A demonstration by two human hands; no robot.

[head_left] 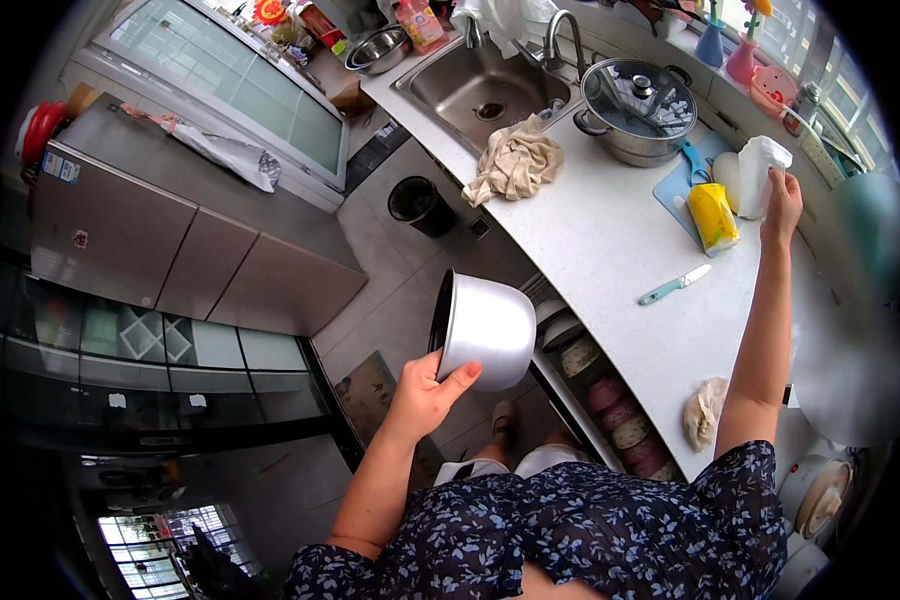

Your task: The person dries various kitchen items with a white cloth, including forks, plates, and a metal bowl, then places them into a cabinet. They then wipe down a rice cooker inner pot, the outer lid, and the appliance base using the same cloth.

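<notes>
My left hand [420, 390] grips the rim of a silvery metal inner pot [491, 330], tilted sideways in front of the counter with its dark inside facing left. At the counter's far right, my right hand [784, 202] has its fingers on a white paper towel [761, 169], which looks like a roll or a thick wad. Beside it, a yellow package [712, 217] lies on a light-blue cutting board [675, 199] with a blue-handled peeler [694, 163]. Nearer to me, a knife with a light-blue handle [664, 291] rests on the white countertop [592, 225].
A lidded steel pot [637, 112] stands by the sink [487, 90]. A crumpled beige cloth [517, 161] hangs slightly over the counter edge, above an open drawer of bowls [619, 405]. A black bin [420, 206] is on the floor. Another cloth [705, 412] lies near my right arm.
</notes>
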